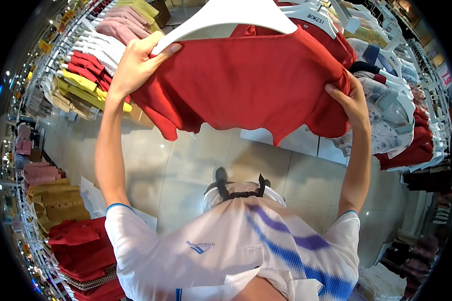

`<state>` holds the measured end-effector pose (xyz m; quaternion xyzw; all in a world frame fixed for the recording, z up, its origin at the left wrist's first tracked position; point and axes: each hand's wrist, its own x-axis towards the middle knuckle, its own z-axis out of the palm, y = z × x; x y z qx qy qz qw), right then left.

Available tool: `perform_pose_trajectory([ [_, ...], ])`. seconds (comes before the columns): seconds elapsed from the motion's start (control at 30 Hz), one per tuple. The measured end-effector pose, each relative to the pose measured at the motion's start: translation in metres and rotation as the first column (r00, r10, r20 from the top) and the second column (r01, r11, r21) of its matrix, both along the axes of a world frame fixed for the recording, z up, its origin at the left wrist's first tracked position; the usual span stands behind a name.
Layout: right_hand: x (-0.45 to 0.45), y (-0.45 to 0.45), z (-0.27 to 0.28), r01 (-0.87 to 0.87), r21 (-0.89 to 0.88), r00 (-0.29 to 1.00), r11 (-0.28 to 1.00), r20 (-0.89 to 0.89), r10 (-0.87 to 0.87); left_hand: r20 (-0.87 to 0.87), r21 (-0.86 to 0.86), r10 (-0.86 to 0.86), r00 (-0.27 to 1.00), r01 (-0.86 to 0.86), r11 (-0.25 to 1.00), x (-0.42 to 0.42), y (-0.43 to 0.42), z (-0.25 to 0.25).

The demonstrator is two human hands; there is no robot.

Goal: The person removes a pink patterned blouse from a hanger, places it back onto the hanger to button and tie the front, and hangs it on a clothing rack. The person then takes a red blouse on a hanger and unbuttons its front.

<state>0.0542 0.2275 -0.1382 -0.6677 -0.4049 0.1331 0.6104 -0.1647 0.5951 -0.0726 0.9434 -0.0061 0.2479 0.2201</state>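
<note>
A red top point(246, 80) hangs on a white hanger point(231, 17) in front of me, spread between both hands. My left hand point(138, 62) pinches the garment's shoulder at the hanger's left end, thumb over the cloth. On the other side, my right hand point(354, 100) grips the top's right side, with the thumb in front and the fingers behind the fabric. The hanger's upper part runs out of view at the top edge. More red clothing point(331, 42) on a white hanger marked BOKESI point(314, 19) shows just behind.
Racks of hanging clothes stand on both sides: pink garments point(123, 22) and yellow garments point(83, 88) at left, patterned shirts point(386, 115) at right. Folded-looking red garments point(83, 248) hang low at left. Pale tiled floor point(186, 165) lies below me.
</note>
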Motion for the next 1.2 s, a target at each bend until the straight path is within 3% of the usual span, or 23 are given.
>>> perform_pose_trajectory([
  [0.07,0.002,-0.008,-0.004,-0.057,0.03,0.998,0.998,-0.031,0.058,-0.002,0.051,0.011,1.0,-0.011,0.999,-0.003,0.001,0.002],
  [0.13,-0.007,-0.022,-0.013,0.045,0.051,0.998,0.998,0.037,-0.047,0.051,0.072,0.019,0.999,-0.023,0.997,-0.011,-0.017,0.002],
  [0.17,-0.006,-0.029,0.003,-0.127,-0.068,0.988,0.99,0.081,0.132,0.055,0.114,-0.023,0.998,0.017,0.993,-0.018,-0.029,0.001],
  [0.27,-0.031,-0.042,0.017,-0.11,-0.204,0.888,0.973,0.42,0.188,0.012,0.161,-0.087,0.996,0.084,0.983,-0.044,-0.047,-0.026],
  [0.3,-0.042,-0.047,0.008,-0.064,-0.237,0.876,0.969,0.451,0.169,0.013,0.148,-0.095,0.995,0.092,0.985,-0.053,-0.057,-0.039],
  [0.33,-0.056,-0.055,0.008,-0.061,-0.353,0.88,0.934,0.422,0.217,0.011,0.132,-0.103,0.995,0.101,0.986,-0.061,-0.067,-0.048],
  [0.37,-0.064,-0.065,-0.002,-0.048,-0.384,0.865,0.922,0.445,0.231,-0.112,0.053,-0.141,0.984,0.147,0.988,-0.071,-0.074,-0.048],
  [0.4,-0.078,-0.075,-0.002,-0.091,-0.42,0.908,0.903,0.337,0.248,-0.235,-0.034,-0.186,0.954,0.183,0.983,-0.081,-0.08,-0.047],
  [0.43,-0.086,-0.084,-0.012,-0.11,-0.393,0.893,0.913,0.364,0.264,-0.234,-0.035,-0.194,0.953,0.191,0.981,-0.09,-0.081,-0.049],
  [0.5,-0.11,-0.098,-0.012,-0.118,-0.364,0.892,0.924,0.37,0.26,-0.385,-0.181,-0.443,0.81,0.404,0.897,-0.103,-0.081,-0.053],
  [0.63,-0.126,-0.117,0.015,-0.126,-0.319,0.877,0.94,0.407,0.256,-0.349,-0.3,-0.557,0.754,0.474,0.828,-0.108,-0.09,-0.036],
  [0.77,-0.127,-0.126,0.027,-0.063,-0.239,0.875,0.969,0.454,0.169,-0.328,-0.306,-0.551,0.767,0.466,0.83,-0.101,-0.096,-0.018],
  [0.83,-0.129,-0.124,0.033,-0.053,-0.246,0.837,0.968,0.517,0.177,-0.257,-0.213,-0.563,0.786,0.522,0.826,-0.098,-0.097,-0.017],
  [1.07,-0.131,-0.129,0.024,-0.031,-0.247,0.869,0.969,0.473,0.149,-0.217,-0.226,-0.56,0.799,0.517,0.825,-0.094,-0.099,-0.026],
  [1.13,-0.127,-0.131,0.021,-0.042,-0.341,0.926,0.939,0.339,0.165,-0.214,-0.197,-0.545,0.811,0.511,0.837,-0.09,-0.095,-0.035],
  [1.2,-0.115,-0.126,0.011,0.032,-0.41,0.919,0.911,0.371,0.134,-0.197,-0.163,-0.526,0.827,0.501,0.85,-0.08,-0.092,-0.041],
])
